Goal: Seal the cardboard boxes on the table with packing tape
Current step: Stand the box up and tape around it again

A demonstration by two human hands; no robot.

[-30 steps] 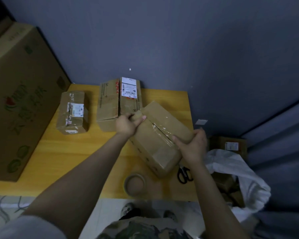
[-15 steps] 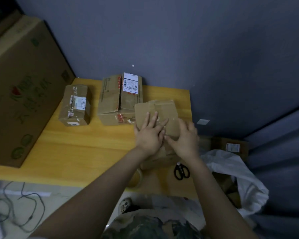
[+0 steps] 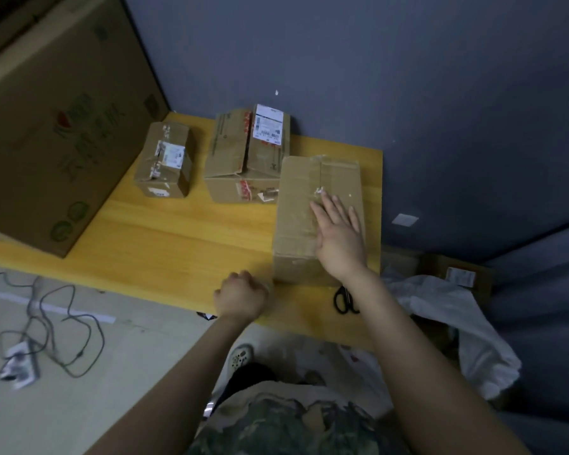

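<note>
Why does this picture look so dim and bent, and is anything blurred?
Head view: dim, bluish light with only soft shadows; the wide-angle lens skews the table and the big carton; the power strip on the floor is smeared by motion; the right hand on the taped box looks fairly sharp.

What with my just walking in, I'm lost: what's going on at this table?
A person is sealing cardboard boxes. Their right hand presses flat on the taped top of the nearest box. Their left hand is curled at the table's near edge; whether it holds anything is hidden. Scissors lie by that box; a small box and a labelled box stand behind.
</note>
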